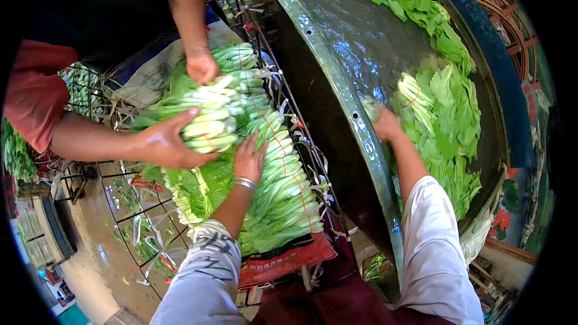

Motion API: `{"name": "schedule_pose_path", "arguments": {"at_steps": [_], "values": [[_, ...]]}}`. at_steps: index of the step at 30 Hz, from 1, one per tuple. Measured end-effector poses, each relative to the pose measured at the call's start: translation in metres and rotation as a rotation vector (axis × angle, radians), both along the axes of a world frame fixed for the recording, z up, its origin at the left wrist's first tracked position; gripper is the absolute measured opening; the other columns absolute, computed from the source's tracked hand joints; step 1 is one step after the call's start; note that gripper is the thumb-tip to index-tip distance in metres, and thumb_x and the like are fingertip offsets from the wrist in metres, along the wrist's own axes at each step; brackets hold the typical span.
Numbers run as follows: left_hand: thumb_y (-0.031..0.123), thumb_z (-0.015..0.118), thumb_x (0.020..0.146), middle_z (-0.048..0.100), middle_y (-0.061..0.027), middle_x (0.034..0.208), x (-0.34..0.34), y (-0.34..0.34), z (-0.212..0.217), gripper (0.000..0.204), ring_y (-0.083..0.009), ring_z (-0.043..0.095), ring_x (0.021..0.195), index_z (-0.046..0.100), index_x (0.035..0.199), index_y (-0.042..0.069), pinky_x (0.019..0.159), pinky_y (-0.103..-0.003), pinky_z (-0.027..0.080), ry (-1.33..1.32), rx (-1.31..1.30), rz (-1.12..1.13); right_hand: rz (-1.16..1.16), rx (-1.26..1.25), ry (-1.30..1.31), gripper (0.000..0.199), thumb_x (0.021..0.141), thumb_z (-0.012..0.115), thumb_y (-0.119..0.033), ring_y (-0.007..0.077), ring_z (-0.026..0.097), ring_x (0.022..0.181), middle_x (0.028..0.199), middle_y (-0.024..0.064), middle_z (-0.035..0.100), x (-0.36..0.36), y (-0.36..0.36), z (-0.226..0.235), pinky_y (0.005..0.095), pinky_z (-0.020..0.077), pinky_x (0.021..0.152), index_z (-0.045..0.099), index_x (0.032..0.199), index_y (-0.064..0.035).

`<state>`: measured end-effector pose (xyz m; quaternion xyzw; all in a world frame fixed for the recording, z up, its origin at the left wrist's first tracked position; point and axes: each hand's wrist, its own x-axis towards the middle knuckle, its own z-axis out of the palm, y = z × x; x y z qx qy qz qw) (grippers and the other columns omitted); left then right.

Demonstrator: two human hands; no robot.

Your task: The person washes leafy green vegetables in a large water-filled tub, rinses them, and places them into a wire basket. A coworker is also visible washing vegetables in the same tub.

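My left hand (248,159), a silver bracelet on its wrist, lies with fingers stretched out on bundled leafy greens (280,180) packed in a wire-frame crate (313,162). Their pale stems stand in rows, with thin red ties across them. At the water's surface in a large tank (334,63), my right hand (386,125) is beside its near rim. Its fingers are blurred and partly hidden by a pale patch, so I cannot make out any hold. Right of it float a tied bundle of pale-stemmed greens (415,99) and many loose-looking leaves (442,126).
Across the crate, a co-worker's two hands (174,141) hold another bundle of greens (214,117) just above the packed rows. A second wire frame (141,210) stands at the left over wet floor. A red sack (289,262) edges the crate's near end.
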<state>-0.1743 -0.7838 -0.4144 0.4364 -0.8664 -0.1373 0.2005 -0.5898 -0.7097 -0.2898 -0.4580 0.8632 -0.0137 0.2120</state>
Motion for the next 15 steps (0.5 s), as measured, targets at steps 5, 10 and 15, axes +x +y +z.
{"name": "schedule_pose_path", "arguments": {"at_steps": [5,10,15], "values": [[0.001,0.063,0.077,0.052,-0.0115,0.146,0.005,0.021,-0.008,0.056,-0.0403,0.050,0.127,0.063,0.131,0.017,0.108,-0.048,0.040,-0.019,0.043,0.051,-0.038,-0.364,-0.192,0.091,0.064,0.086,-0.029,0.0324,0.061,0.119,0.129,0.0199,0.061,0.021,0.027,0.030,0.0432,0.0459,0.104,0.045,0.141,-0.0028],[0.006,0.063,0.080,0.058,-0.0100,0.135,-0.001,0.021,0.003,0.052,-0.0336,0.055,0.115,0.064,0.131,0.018,0.099,-0.047,0.044,0.010,0.026,0.028,-0.104,-0.602,-0.554,0.095,0.060,0.093,-0.023,0.0226,0.059,0.115,0.127,0.0107,0.061,0.031,0.057,0.087,0.0379,0.0454,0.103,0.045,0.140,-0.0020],[0.007,0.064,0.083,0.055,-0.0097,0.142,0.002,0.015,0.006,0.043,-0.0341,0.054,0.120,0.069,0.125,0.016,0.102,-0.046,0.043,0.015,0.161,0.036,-0.090,-0.774,-0.755,0.100,0.062,0.093,-0.020,0.0217,0.057,0.120,0.132,0.0116,0.058,0.065,0.069,0.144,0.0370,0.0439,0.106,0.039,0.144,0.0012]]}}
